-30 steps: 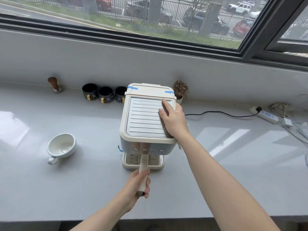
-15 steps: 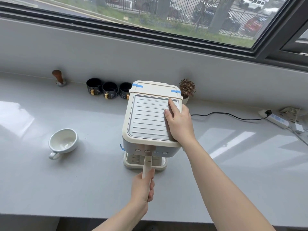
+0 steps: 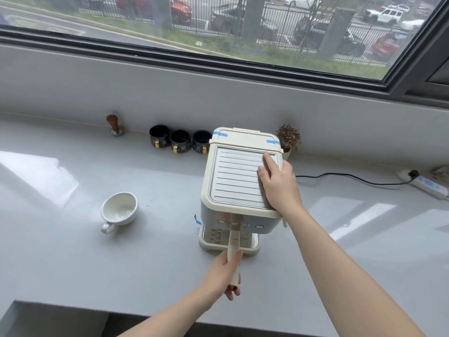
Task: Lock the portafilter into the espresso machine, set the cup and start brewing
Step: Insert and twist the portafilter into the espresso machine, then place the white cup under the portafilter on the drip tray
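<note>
A cream and grey espresso machine [image 3: 233, 181] stands on the white counter [image 3: 73, 263]. My right hand [image 3: 279, 186] lies flat on the right side of its ribbed top. The portafilter's cream handle [image 3: 233, 244] sticks out from under the machine's front, pointing towards me, and my left hand [image 3: 224, 273] is wrapped around its outer end. The portafilter's head is hidden under the machine. A white cup [image 3: 119, 211] lies tilted on the counter to the left, well apart from the machine. The drip tray [image 3: 211, 239] holds no cup.
Three dark mugs [image 3: 179, 142] stand in a row behind the machine's left, with a wooden-topped tamper [image 3: 113, 125] further left. A small dried plant [image 3: 288, 138] sits behind the machine. A black cable [image 3: 352, 177] runs right to a power strip [image 3: 427, 184].
The view has shifted slightly. My left hand has slid a little further along the handle, which now points more straight towards me. My right hand stays on the machine's top.
</note>
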The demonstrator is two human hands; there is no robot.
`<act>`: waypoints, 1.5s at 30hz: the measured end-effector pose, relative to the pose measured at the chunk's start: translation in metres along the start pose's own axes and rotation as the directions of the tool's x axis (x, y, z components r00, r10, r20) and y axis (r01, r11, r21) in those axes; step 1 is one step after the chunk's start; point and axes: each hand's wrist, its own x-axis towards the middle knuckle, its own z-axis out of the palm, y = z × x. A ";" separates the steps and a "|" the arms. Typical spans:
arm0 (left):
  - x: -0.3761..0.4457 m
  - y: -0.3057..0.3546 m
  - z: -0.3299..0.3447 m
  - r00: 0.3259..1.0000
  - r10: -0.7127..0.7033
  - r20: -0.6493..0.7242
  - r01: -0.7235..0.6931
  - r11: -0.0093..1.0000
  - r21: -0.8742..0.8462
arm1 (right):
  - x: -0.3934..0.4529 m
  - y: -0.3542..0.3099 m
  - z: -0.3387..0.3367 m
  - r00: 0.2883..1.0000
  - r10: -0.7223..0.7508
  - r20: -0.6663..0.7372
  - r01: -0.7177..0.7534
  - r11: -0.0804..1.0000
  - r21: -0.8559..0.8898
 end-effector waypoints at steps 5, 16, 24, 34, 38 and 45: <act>0.011 -0.021 -0.092 0.966 0.045 -0.255 -0.032 0.998 0.054 | 0.002 0.000 -0.001 1.000 -0.006 -0.005 0.006 1.000 0.009; 0.045 -0.030 -0.263 0.494 -0.089 -0.865 0.171 0.985 -0.003 | 0.001 -0.006 -0.001 0.999 0.010 -0.031 -0.010 1.000 -0.007; 0.059 -0.039 -0.280 0.666 -0.197 -0.719 0.110 0.980 -0.167 | 0.001 -0.008 -0.002 0.999 0.020 -0.034 -0.021 1.000 -0.015; 0.035 -0.044 -0.250 0.829 0.006 -0.559 -0.085 0.990 -0.115 | 0.003 -0.005 -0.001 0.999 0.034 -0.019 -0.034 0.999 0.022; 0.024 -0.037 -0.210 0.907 0.068 -0.417 -0.083 0.996 -0.019 | 0.003 -0.004 0.000 0.999 0.027 -0.024 -0.026 0.999 0.033; 0.033 -0.021 -0.145 0.982 0.077 -0.175 -0.062 0.994 0.089 | 0.005 0.002 0.002 0.999 0.013 -0.032 -0.012 1.000 0.017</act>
